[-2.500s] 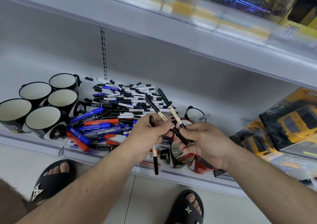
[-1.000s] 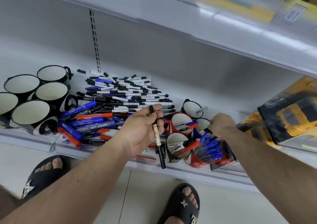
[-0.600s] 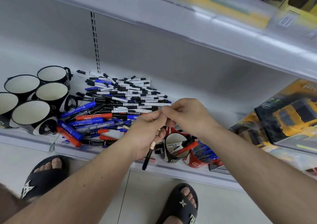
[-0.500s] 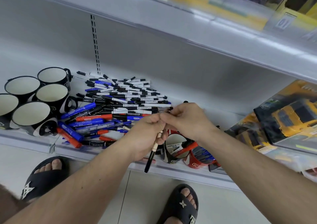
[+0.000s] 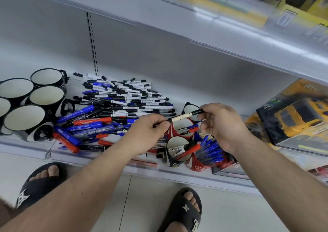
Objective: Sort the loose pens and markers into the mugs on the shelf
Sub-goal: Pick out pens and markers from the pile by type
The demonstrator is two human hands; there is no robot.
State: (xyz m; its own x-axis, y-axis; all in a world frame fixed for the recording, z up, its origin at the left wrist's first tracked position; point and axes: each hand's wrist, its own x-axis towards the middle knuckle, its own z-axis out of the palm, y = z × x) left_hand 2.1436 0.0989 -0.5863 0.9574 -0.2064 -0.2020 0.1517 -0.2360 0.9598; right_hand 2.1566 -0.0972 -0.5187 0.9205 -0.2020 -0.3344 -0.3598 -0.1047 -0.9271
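White metal shelf (image 5: 204,93), pale back panel, front lip running along its near edge; left end: cluster of black mugs (image 5: 38,105) with cream insides, upright, touching one another, nothing visible inside them; just right of these, a loose pile of pens and markers (image 5: 122,103) lying flat, thin black-and-white and blue pens toward the back, fatter blue and red markers (image 5: 83,123) toward the front edge, a few at the lip; right of the pile, near the front edge, red mugs (image 5: 197,166) and black mugs packed close, holding pens, one full of blue pens (image 5: 211,151); right end: boxed yellow toy trucks (image 5: 298,118) leaning.
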